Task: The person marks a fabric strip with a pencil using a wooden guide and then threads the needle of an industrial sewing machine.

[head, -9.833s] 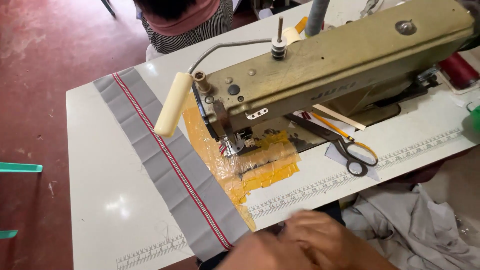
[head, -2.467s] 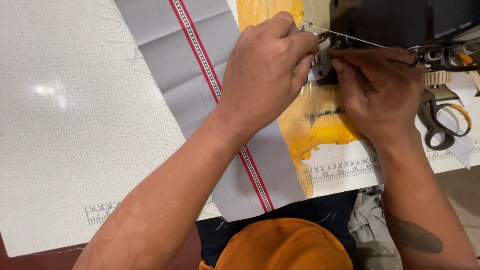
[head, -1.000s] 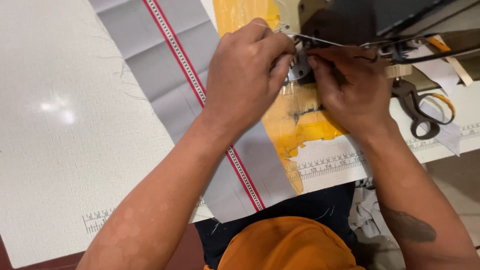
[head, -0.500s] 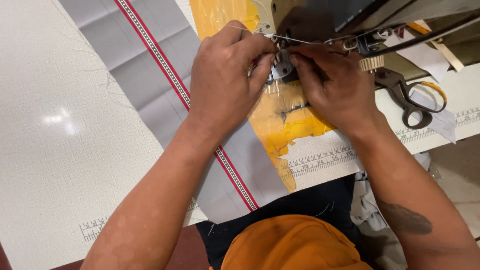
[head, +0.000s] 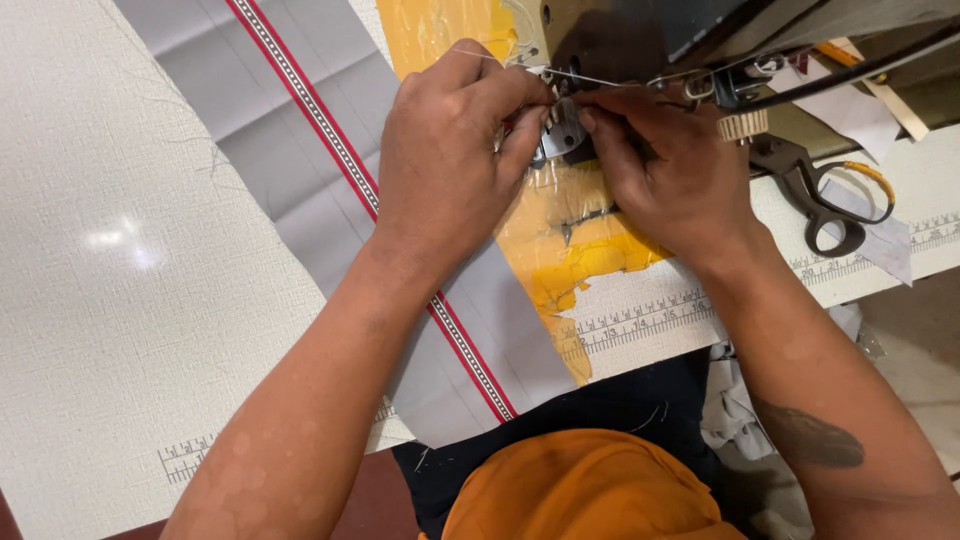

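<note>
Your left hand [head: 455,165] and your right hand [head: 665,170] are both up near the top middle of the picture, right under the head of the big beige metal sewing machine [head: 640,35]. Your fingertips meet at the small shiny metal presser foot [head: 562,135]. The fingers of both hands are curled and pinched close together there, and a thin pale thread [head: 600,80] runs across just above them. It looks like you pinch that thread, but it is too tiny to be sure. You hold your hands so close because the needle spot is very small.

The long grey cloth strip with the red and white stripe [head: 330,150] lies flat on the white sewing table [head: 120,300], going from the upper left down to the bottom middle. Your left arm rests over it, which helps keep it from sliding. A yellow taped patch [head: 590,255] sits under your hands. Black metal scissors [head: 825,195] lie to the right, near your right hand, easy to grab.
</note>
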